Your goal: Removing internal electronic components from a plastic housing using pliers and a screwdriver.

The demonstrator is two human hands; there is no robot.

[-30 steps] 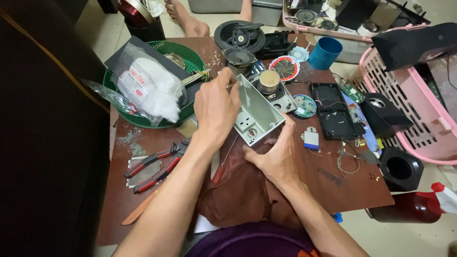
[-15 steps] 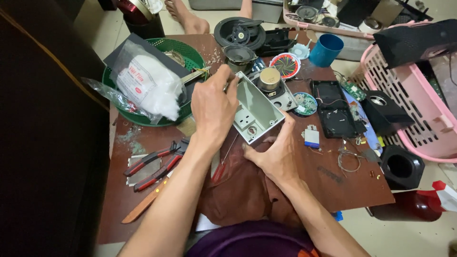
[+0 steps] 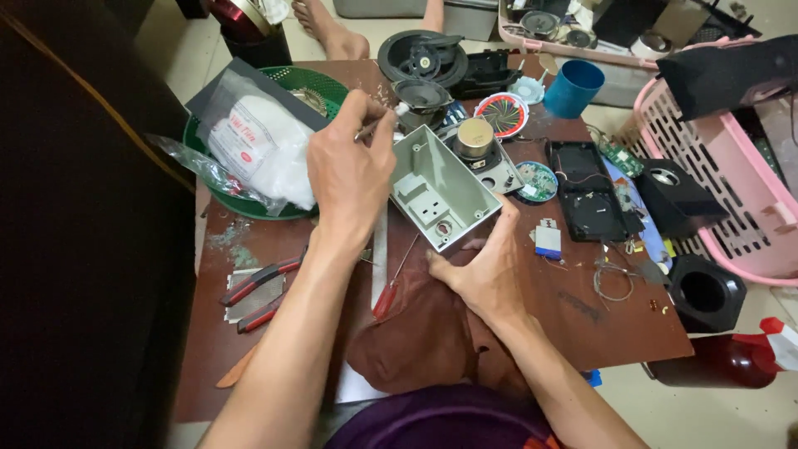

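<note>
A grey plastic box casing (image 3: 440,187), open side up, lies tilted on the brown table (image 3: 598,320). My right hand (image 3: 486,266) grips its near right corner from below. My left hand (image 3: 353,170) hovers at the casing's left side, fingers pinched on a thin metal tool (image 3: 371,127) whose tip points at the casing's far left corner. A red-handled screwdriver (image 3: 391,287) and a brown cloth (image 3: 424,337) lie just under my hands.
A green basket (image 3: 312,83) holds a white plastic bag (image 3: 262,145) at the left. Red-handled pliers (image 3: 258,291) lie near left. Speaker parts (image 3: 420,58), a blue cup (image 3: 573,87), a black case (image 3: 590,191) and a pink basket (image 3: 731,199) crowd the back and right.
My left hand has shifted slightly along the casing's left edge with the thin tool. My right hand keeps its grip on the casing.
</note>
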